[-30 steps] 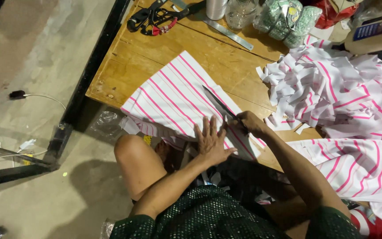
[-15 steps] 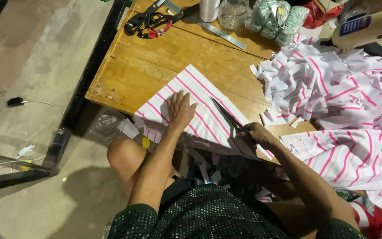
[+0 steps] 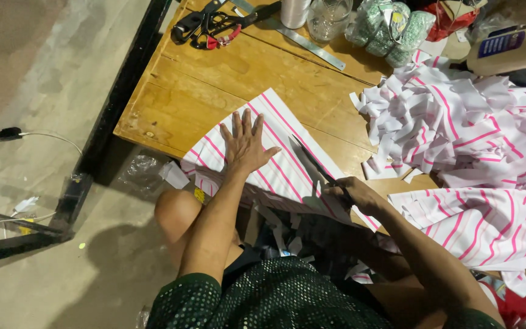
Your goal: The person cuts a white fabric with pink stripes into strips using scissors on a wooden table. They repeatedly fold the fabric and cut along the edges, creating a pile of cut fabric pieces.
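Striped fabric under spread left hand; right hand clenched around scissors.

The person wears a dark green top of mesh-like fabric, dotted all over with small pale spots, its short sleeves ending in plain green hems. Both arms are bare below them, as are the left hand, the right hand and one knee
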